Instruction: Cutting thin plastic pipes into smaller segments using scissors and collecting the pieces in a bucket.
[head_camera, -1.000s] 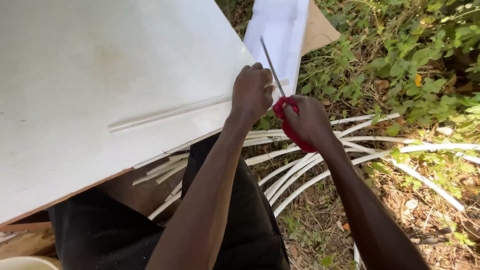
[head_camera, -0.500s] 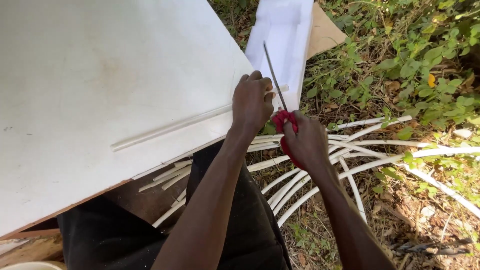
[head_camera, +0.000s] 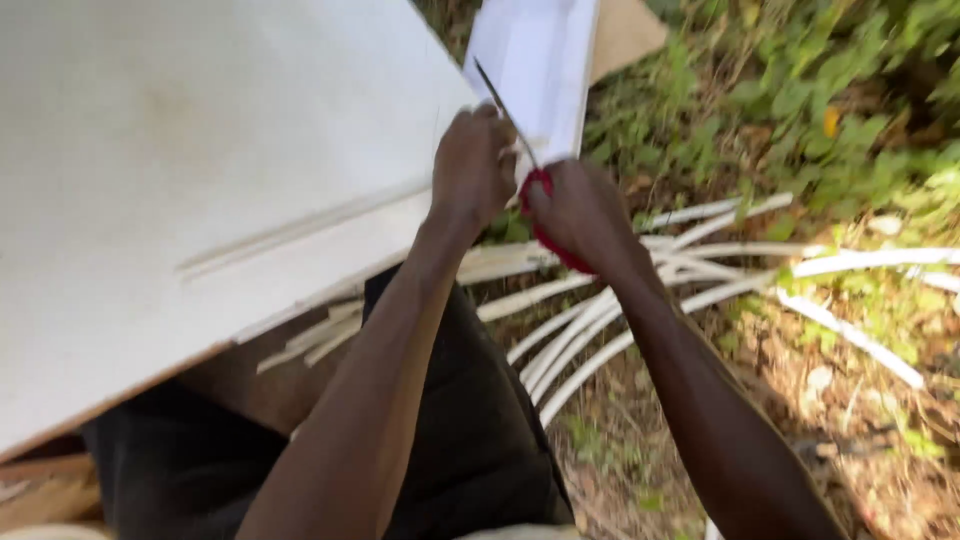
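Note:
A large white board (head_camera: 180, 170) lies tilted across my lap, with a thin strip partly cut along its near edge. My left hand (head_camera: 472, 165) is closed over the board's right edge, pinching the strip end. My right hand (head_camera: 578, 212) grips the red handles of a pair of scissors (head_camera: 535, 185), whose thin dark blade points up and away past the board's corner. The two hands touch each other at the board's edge.
Several long white cut strips (head_camera: 620, 300) lie fanned out on the ground below my hands. A second white sheet (head_camera: 540, 50) on brown cardboard (head_camera: 625, 30) rests beyond the board. Green weeds (head_camera: 800, 100) and dry leaves cover the ground to the right.
Both hands and the scissors stay together at the board's edge; the view has shifted so they sit higher and more to the left.

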